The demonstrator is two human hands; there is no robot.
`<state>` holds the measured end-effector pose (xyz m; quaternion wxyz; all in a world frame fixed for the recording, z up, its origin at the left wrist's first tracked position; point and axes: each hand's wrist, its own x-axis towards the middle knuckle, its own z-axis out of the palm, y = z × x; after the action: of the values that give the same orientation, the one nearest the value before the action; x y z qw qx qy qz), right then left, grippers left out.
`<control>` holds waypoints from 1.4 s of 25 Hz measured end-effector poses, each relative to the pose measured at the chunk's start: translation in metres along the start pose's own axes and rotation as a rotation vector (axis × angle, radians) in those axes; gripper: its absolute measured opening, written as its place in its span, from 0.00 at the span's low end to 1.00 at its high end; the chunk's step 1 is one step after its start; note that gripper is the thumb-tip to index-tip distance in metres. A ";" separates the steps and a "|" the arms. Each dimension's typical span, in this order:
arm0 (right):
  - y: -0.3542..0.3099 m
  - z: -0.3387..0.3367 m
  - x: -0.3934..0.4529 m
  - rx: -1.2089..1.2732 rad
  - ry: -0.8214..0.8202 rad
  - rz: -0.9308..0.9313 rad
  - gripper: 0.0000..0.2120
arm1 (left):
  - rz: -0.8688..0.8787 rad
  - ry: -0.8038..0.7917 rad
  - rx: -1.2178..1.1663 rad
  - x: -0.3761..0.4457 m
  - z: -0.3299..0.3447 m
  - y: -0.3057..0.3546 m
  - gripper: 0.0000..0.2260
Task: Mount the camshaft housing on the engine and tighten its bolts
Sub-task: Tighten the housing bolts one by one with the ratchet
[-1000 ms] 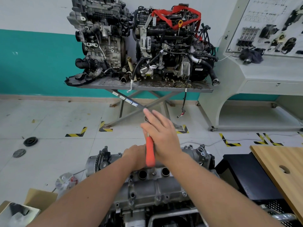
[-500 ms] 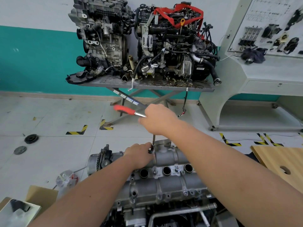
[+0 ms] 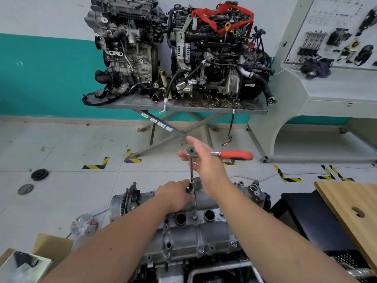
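The grey camshaft housing [image 3: 195, 235] lies on the engine [image 3: 204, 268] right below me, with round plug holes along its top. A ratchet with a red handle [image 3: 236, 155] sits on a long extension bar [image 3: 191, 170] that stands upright on a bolt at the housing's far side. My left hand [image 3: 175, 194] grips the lower end of the bar at the socket. My right hand [image 3: 204, 160] lies over the ratchet just behind its head, fingers straight, with the handle sticking out to the right.
Two engines [image 3: 183, 54] stand on a scissor table at the back. A wooden board [image 3: 350, 203] and a black stand [image 3: 306, 217] are to the right. A cardboard box [image 3: 30, 260] and a plastic bag [image 3: 84, 225] lie at the lower left, and discs [image 3: 39, 174] sit on the floor.
The red handle swung from pointing toward me, round to the left, and now points right. My right hand went from a closed grip to straight fingers. The left hand stayed on the bar.
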<state>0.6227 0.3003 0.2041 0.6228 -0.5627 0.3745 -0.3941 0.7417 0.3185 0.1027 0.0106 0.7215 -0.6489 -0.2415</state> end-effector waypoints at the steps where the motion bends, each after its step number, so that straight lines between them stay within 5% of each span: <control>1: 0.003 0.002 -0.002 -0.106 0.013 -0.103 0.13 | 0.004 -0.005 0.007 -0.001 0.001 -0.001 0.13; 4: 0.011 0.006 -0.003 -0.298 0.133 -0.541 0.17 | 0.025 -0.016 0.051 -0.003 -0.001 0.002 0.16; 9: 0.011 0.000 0.007 -0.985 0.218 -1.131 0.11 | 0.007 0.002 0.028 -0.005 0.000 0.003 0.10; 12: -0.008 0.001 0.003 -1.361 0.100 -1.080 0.07 | 0.055 0.111 -0.158 -0.005 0.003 0.002 0.15; 15: -0.029 0.010 -0.005 -1.681 0.044 -0.831 0.06 | 0.034 0.077 0.004 -0.008 -0.002 0.005 0.13; 20: -0.045 0.012 -0.013 -1.816 -0.130 -0.660 0.21 | 0.028 0.026 0.010 -0.005 -0.001 0.003 0.15; 25: -0.054 0.004 -0.011 -1.840 -0.319 -0.683 0.22 | 0.008 0.025 -0.012 -0.005 -0.001 0.001 0.17; 29: -0.065 0.011 0.008 -1.600 -0.155 -0.275 0.17 | -0.011 -0.007 -0.009 -0.003 0.000 0.001 0.12; 32: -0.061 0.010 0.014 -0.783 -0.081 0.150 0.10 | -0.005 0.003 -0.009 -0.004 0.000 0.001 0.10; 35: -0.041 0.007 0.008 0.145 0.068 0.220 0.11 | 0.002 0.013 -0.010 -0.005 -0.001 0.002 0.10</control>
<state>0.6291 0.2938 0.2450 0.6884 -0.4580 0.4254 -0.3681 0.7403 0.3221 0.1059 0.0185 0.7224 -0.6482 -0.2401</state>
